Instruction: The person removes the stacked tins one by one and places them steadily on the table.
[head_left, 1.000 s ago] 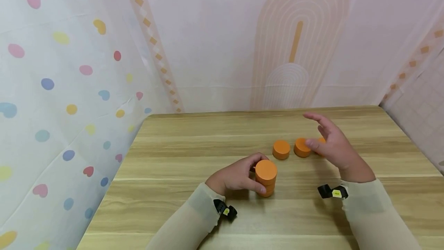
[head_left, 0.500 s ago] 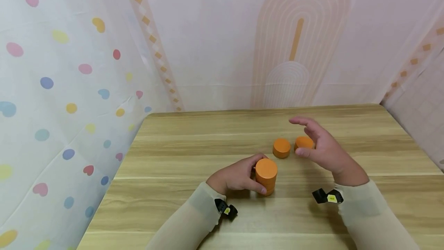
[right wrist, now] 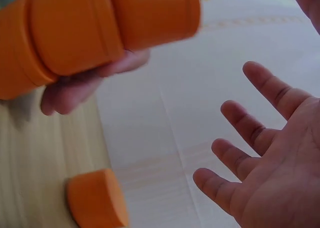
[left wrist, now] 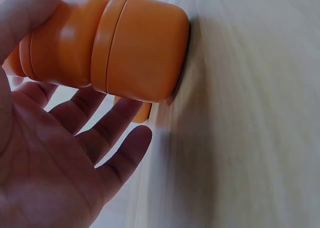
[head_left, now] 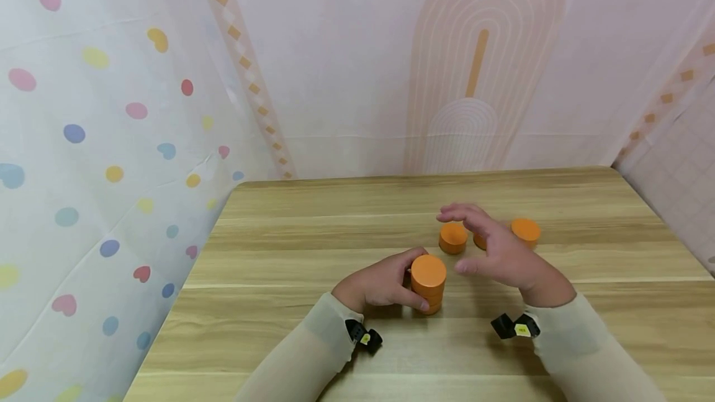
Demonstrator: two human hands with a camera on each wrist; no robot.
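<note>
A stack of orange discs (head_left: 429,279) stands upright on the wooden table (head_left: 313,228). My left hand (head_left: 406,281) grips it from the left, thumb on the near side and fingers round the far side. In the left wrist view the stack (left wrist: 125,42) lies against my thumb (left wrist: 25,12). My right hand (head_left: 475,244) hovers open just right of the stack, fingers spread and holding nothing. Under and behind it lie three loose orange discs: one (head_left: 453,237) by its fingertips, one (head_left: 526,229) to the right, and one (head_left: 478,241) mostly hidden. The right wrist view shows my open palm (right wrist: 265,178), the stack (right wrist: 100,27) and a loose disc (right wrist: 95,198).
Patterned cloth walls (head_left: 139,110) close in the table on the left, back and right. Bare wood lies left of the stack and along the near edge (head_left: 447,365). Black wrist cameras (head_left: 363,335) sit on both sleeves.
My right hand has moved left and nearer, from over the rightmost discs to beside the stack, uncovering the far right disc. The left hand and the stack have stayed put.
</note>
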